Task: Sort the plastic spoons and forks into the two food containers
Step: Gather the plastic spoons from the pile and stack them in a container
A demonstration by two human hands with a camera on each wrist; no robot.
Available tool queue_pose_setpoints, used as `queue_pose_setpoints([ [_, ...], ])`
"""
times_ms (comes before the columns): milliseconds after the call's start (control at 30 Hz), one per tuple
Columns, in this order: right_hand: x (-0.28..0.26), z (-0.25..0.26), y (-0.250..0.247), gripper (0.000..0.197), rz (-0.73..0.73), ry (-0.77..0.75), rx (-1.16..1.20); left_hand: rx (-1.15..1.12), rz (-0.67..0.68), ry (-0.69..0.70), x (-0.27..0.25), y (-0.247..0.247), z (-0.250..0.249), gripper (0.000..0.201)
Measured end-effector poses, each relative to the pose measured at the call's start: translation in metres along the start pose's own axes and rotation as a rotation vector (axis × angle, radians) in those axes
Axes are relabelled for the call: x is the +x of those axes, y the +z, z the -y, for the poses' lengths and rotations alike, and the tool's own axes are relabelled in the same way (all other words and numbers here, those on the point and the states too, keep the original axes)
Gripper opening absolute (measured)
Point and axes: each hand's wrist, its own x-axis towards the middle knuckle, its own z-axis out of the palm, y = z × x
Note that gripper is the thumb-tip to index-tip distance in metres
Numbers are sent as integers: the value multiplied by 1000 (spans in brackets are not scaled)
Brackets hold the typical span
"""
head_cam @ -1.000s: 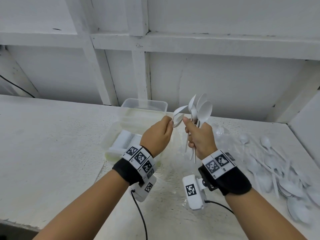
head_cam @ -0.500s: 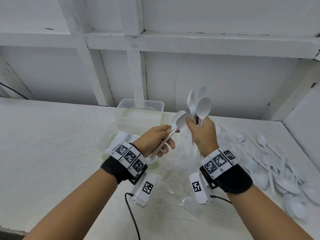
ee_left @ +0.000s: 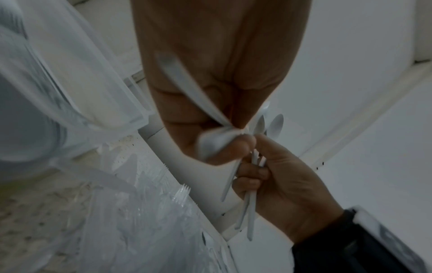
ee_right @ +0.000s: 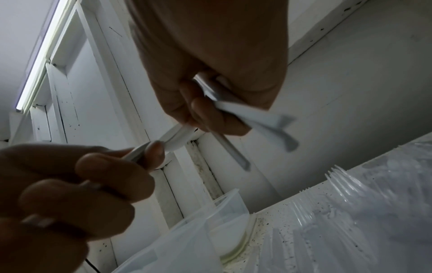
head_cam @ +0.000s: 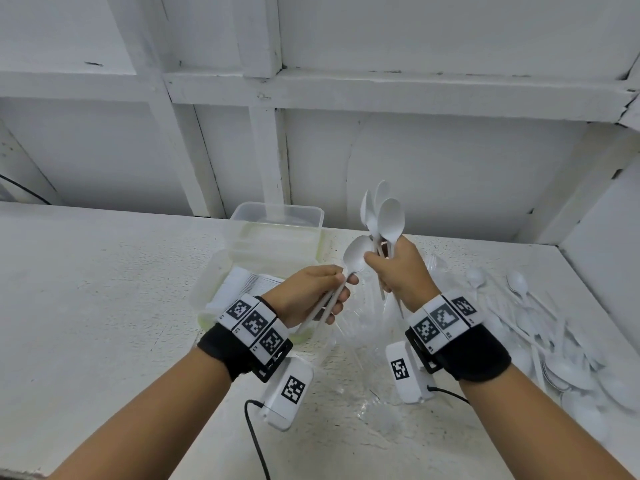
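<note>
My right hand point(head_cam: 379, 268) grips a bunch of white spoons point(head_cam: 389, 220) by the handles, bowls upright, above the table's middle. Just left of it, my left hand point(head_cam: 341, 289) pinches two more white spoons point(head_cam: 356, 254) at the neck; their handles slant down and left past the palm. Its spoon bowl touches the right hand's thumb. A clear food container point(head_cam: 277, 214) stands behind the hands, and a second container point(head_cam: 211, 306) nearer left holds a stack of white pieces. The left wrist view shows the right hand point(ee_left: 254, 166) wrapped round spoon handles point(ee_left: 251, 212).
A heap of loose white spoons point(head_cam: 554, 344) lies at the right, near the side wall. Clear plastic forks point(head_cam: 360, 341) are spread on the table under my hands, with the same clear forks point(ee_right: 346, 182) in the right wrist view. A white panelled wall point(head_cam: 450, 174) closes the back.
The left hand has come away from the bunch with spoons pinched in it and dropped lower, handles now pointing down-left. The right hand still holds its bunch upright.
</note>
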Motion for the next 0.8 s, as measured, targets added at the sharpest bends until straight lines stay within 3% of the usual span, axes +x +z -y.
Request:
queue_pose_setpoints([
  [67,-1,0,1,10,-8,17,31,-49,-16,-8,2,3,0,26],
  [200,-4,0,-1,24,-67,87,138,-71,-178,5,7,9,1,28],
  [400,-16,-4,4,11,-24,54,72,-114,-355,101,14,15,3,26],
  [800,-31,-8,19,10,-97,-17,169,-141,-361,176,23,33,6,23],
])
